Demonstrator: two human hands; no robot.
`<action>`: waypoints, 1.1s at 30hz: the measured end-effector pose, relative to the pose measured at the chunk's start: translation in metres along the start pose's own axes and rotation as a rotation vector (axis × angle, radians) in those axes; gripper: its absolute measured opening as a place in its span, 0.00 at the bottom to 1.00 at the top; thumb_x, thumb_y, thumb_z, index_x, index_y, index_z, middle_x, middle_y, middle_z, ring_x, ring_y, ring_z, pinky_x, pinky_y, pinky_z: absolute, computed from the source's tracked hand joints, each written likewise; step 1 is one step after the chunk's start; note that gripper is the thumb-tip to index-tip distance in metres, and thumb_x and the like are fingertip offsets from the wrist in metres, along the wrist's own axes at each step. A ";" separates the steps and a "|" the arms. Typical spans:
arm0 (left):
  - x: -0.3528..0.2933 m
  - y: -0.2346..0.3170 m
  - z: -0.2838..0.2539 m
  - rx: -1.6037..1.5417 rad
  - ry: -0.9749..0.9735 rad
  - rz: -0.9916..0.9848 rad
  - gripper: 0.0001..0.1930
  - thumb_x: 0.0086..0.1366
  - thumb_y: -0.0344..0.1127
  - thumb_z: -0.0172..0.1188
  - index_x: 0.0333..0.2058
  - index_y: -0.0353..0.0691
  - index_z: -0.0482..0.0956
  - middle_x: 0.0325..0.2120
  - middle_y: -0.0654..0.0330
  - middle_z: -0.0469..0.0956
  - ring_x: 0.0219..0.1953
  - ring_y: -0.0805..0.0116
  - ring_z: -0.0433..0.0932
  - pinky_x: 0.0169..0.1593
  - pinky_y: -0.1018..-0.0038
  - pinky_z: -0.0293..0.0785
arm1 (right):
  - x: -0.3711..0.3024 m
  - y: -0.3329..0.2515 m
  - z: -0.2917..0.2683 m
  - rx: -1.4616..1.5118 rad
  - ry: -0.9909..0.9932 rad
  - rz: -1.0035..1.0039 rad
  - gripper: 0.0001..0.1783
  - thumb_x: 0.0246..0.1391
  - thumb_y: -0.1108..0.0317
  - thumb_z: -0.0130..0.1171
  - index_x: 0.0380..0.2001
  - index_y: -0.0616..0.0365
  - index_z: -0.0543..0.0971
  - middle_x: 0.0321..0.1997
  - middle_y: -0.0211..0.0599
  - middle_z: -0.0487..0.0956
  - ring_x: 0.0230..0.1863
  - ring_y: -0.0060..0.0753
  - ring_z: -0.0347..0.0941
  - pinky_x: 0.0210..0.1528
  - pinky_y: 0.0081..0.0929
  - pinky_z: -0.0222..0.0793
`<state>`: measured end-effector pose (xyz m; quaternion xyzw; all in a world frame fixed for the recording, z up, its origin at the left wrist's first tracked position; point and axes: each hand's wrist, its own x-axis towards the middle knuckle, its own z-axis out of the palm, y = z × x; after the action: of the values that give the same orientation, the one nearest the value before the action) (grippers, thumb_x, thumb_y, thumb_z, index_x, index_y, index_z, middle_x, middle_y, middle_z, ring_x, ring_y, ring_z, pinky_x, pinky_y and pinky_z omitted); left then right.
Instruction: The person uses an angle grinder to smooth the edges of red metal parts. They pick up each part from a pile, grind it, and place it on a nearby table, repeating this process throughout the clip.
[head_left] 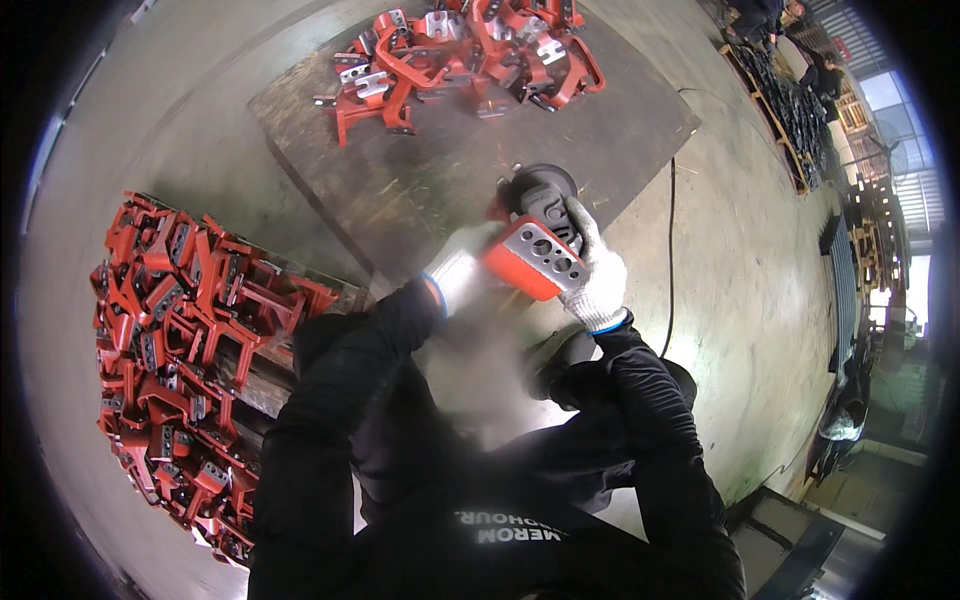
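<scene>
My left hand [462,268] in a white glove grips a red metal bracket [533,258] whose bare grey face with holes points up. My right hand [597,272], also in a white glove, is closed around the body of a dark angle grinder [541,197]. The grinder's disc sits at the far end of the bracket, just above a dark board [400,180] lying on the concrete floor. A black cable [670,250] runs from the grinder across the floor to the right.
A heap of red brackets [460,50] lies at the far end of the board. A larger stack of the same red brackets [185,350] sits on my left. At the far right stand racks of dark parts [795,110] and other people.
</scene>
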<state>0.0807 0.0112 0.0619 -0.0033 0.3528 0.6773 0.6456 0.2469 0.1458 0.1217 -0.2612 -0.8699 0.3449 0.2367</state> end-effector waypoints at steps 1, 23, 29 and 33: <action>-0.001 0.002 0.001 -0.065 0.019 -0.005 0.16 0.76 0.38 0.51 0.56 0.37 0.77 0.46 0.59 0.81 0.45 0.65 0.82 0.49 0.66 0.81 | 0.000 -0.001 0.001 -0.002 -0.001 0.001 0.45 0.49 0.60 0.74 0.70 0.46 0.67 0.40 0.48 0.86 0.38 0.52 0.86 0.41 0.38 0.81; -0.007 0.012 -0.012 0.134 -0.124 0.216 0.21 0.67 0.26 0.63 0.59 0.37 0.76 0.49 0.61 0.82 0.49 0.74 0.80 0.53 0.72 0.78 | 0.000 0.001 -0.003 -0.307 0.076 -0.043 0.50 0.42 0.56 0.78 0.69 0.44 0.68 0.39 0.47 0.86 0.35 0.50 0.85 0.38 0.38 0.81; -0.005 0.001 -0.018 0.288 -0.143 0.279 0.21 0.68 0.25 0.61 0.59 0.36 0.75 0.51 0.62 0.81 0.50 0.75 0.79 0.53 0.73 0.78 | -0.001 0.006 -0.001 -0.349 0.010 -0.012 0.48 0.41 0.57 0.78 0.68 0.43 0.71 0.42 0.47 0.86 0.37 0.50 0.85 0.39 0.37 0.81; -0.007 0.003 -0.016 0.434 -0.161 0.361 0.21 0.67 0.25 0.62 0.59 0.36 0.75 0.51 0.62 0.81 0.51 0.75 0.79 0.54 0.73 0.77 | -0.002 -0.004 -0.006 -0.331 -0.026 0.021 0.47 0.41 0.57 0.78 0.67 0.43 0.71 0.42 0.46 0.86 0.37 0.50 0.85 0.39 0.36 0.81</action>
<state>0.0716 -0.0022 0.0543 0.2515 0.4319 0.6879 0.5263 0.2504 0.1449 0.1285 -0.3012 -0.9151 0.2025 0.1757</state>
